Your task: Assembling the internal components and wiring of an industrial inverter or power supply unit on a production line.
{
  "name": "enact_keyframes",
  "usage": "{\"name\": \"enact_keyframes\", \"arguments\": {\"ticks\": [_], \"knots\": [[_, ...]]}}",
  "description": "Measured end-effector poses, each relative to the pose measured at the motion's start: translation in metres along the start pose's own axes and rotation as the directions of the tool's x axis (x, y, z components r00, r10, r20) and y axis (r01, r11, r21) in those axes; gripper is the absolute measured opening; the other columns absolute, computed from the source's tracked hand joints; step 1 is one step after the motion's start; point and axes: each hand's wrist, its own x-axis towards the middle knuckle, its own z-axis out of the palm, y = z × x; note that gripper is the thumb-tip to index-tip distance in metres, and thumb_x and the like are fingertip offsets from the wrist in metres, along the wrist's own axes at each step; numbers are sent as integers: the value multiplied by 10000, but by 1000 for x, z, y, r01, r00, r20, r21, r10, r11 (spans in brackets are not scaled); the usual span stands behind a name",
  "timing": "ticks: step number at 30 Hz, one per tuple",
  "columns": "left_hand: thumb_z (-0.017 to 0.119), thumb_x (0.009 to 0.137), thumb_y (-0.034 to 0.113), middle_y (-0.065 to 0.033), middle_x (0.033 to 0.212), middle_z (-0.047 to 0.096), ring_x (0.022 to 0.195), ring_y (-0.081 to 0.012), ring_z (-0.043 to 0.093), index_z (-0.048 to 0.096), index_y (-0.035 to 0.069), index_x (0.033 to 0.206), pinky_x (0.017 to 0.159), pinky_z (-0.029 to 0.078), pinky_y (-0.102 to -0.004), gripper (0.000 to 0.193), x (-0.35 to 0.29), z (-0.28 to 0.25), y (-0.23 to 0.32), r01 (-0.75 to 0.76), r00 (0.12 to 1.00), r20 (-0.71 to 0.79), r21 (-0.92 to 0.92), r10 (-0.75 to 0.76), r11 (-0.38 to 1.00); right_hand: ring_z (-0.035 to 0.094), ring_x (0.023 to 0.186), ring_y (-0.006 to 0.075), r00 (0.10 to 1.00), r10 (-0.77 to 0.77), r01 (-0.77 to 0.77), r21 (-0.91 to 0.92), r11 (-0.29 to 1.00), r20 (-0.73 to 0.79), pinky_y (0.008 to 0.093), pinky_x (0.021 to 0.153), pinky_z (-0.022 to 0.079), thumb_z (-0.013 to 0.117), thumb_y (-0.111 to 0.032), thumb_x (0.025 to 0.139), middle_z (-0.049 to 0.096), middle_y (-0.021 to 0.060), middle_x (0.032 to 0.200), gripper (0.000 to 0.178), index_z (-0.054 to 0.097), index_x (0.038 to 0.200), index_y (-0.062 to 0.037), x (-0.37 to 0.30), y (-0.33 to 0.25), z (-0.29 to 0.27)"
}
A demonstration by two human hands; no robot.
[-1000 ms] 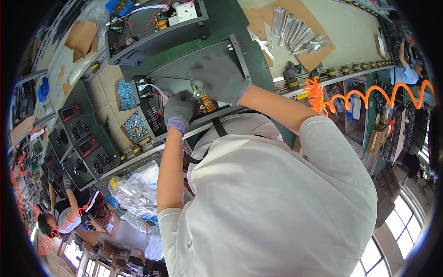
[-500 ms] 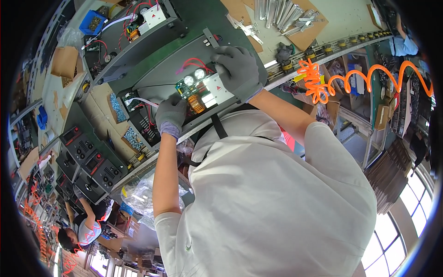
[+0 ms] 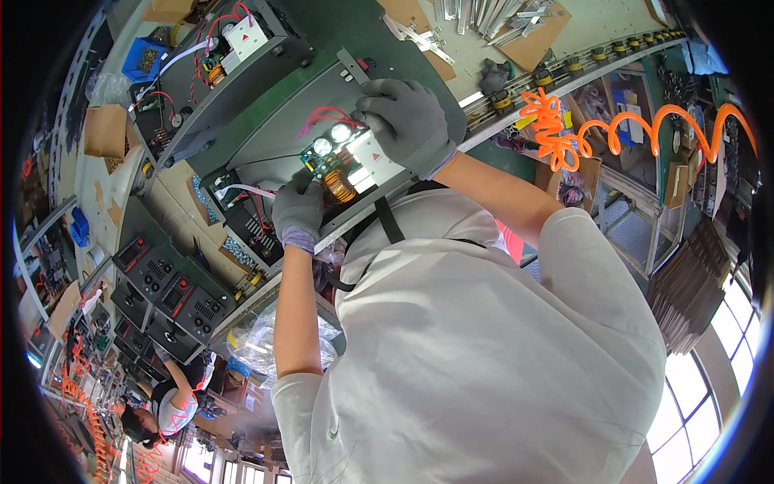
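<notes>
Head view: at the left edge of the picture sits an open brown cardboard box (image 3: 105, 131). Just above and right of it is a blue plastic bin (image 3: 132, 63) with small bits inside. Lower down are black boxy machines with red trim (image 3: 145, 266). Next come small blue bits (image 3: 201, 200) in a tan tray, partly hidden. At the upper left is an open dark-gray metal case with red and white wires (image 3: 242, 93). At the lower left is a crinkly clear plastic bag (image 3: 282, 343). At the upper right, shiny silver strips (image 3: 516, 28) lie in a pile. A curly orange hose (image 3: 552, 133) hangs right of them.

The left hand (image 3: 298, 210), in a gray glove, has bent fingers touching the left end of a green circuit board with a copper coil (image 3: 339, 187). The board is between both hands, over another open dark-gray case (image 3: 282, 137), near the top middle. The right hand (image 3: 411, 129), gloved too, is half curled over the right end of the board's white plate (image 3: 372, 161). Both hands cover the ends, so I cannot tell if they grip.

A worker (image 3: 173, 411) is at the lower left. The tabletop (image 3: 355, 24) is dark green. Bright windows (image 3: 681, 411) are at the lower right.
</notes>
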Motion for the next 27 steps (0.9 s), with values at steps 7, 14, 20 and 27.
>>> {"name": "enact_keyframes", "arguments": {"ticks": [7,14,20,27], "knots": [[623,888,395,-191,1124,711,1039,-390,685,747,135,1151,916,533,-472,390,-8,-5,11,13,999,-44,117,-8,993,635,1033,279,1000,8,-8,28,1000,4,430,880,506,692,-181,837,674,8,1179,171,739,1000,-169,3,-1,-1],[594,900,389,-183,1147,684,1013,-384,691,735,152,1133,881,550,-475,362,-14,-8,31,15,998,-68,229,0,973,646,1013,288,1000,2,-2,18,1000,-9,417,852,532,709,-163,835,685,22,1137,163,745,993,-149,5,0,-1],[599,896,401,-190,1137,685,1012,-391,690,728,145,1120,874,548,-482,364,-8,-4,20,37,996,-83,210,-19,977,644,1010,291,1000,14,-14,21,1000,18,414,855,532,713,-162,830,685,27,1128,170,748,994,-140,7,-4,-2],[630,886,378,-191,1077,725,1038,-375,690,720,130,1131,907,536,-469,360,13,-10,6,-36,996,90,110,26,993,643,1005,269,1000,-1,1,31,1000,-11,425,843,497,703,-200,844,684,7,1141,149,742,984,-170,4,2,3]]}}
